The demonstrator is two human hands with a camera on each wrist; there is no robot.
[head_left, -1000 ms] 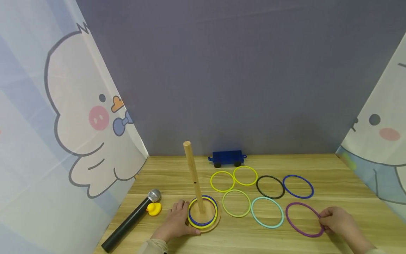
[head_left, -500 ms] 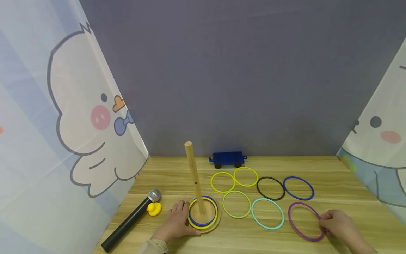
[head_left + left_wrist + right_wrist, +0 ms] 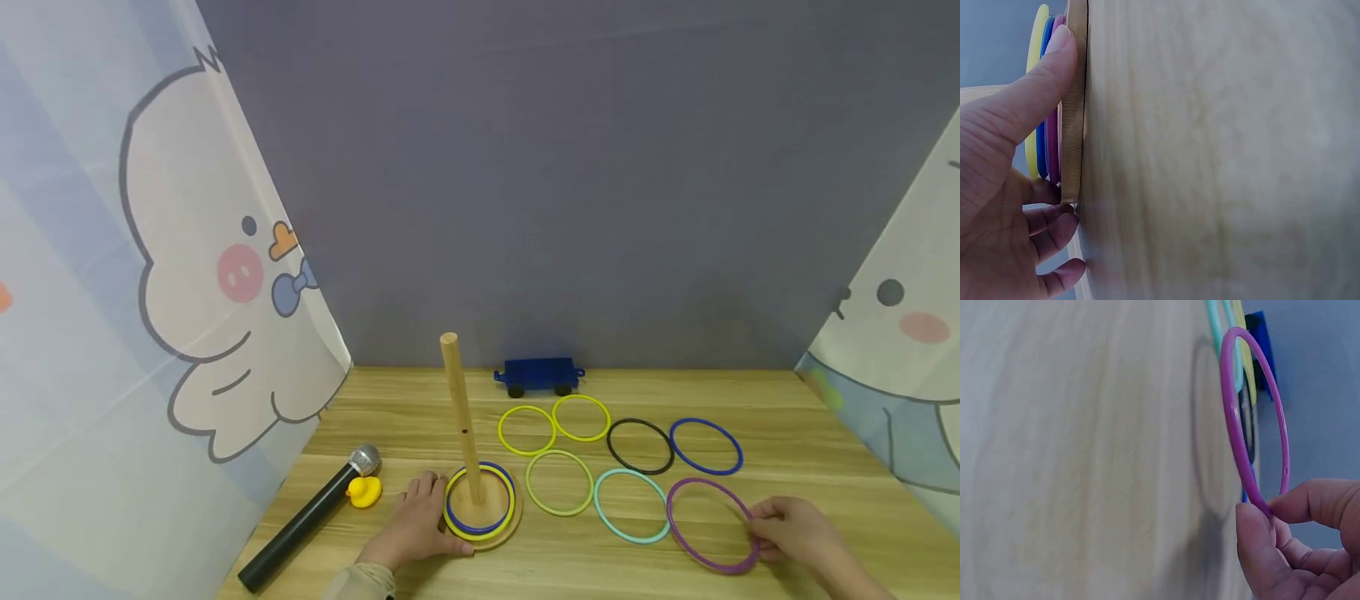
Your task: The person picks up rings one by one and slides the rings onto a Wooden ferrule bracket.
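In the head view, my left hand grips the round base of a wooden ring-toss stand, whose peg stands upright. A yellow ring, a blue ring and a purple ring lie stacked on that base in the left wrist view, with the thumb along its edge. My right hand pinches another purple ring between thumb and fingers at its near right side. This ring is tilted above the table and casts a shadow; from the head it overlaps the edge of the aqua ring.
Two yellow rings, a yellow-green ring, a black ring and a blue ring lie right of the stand. A blue toy wagon sits behind them. A microphone and rubber duck lie left.
My right hand has raised the purple ring off the table and shifted it slightly left, towards the aqua ring. The left hand stays at the stand's base.
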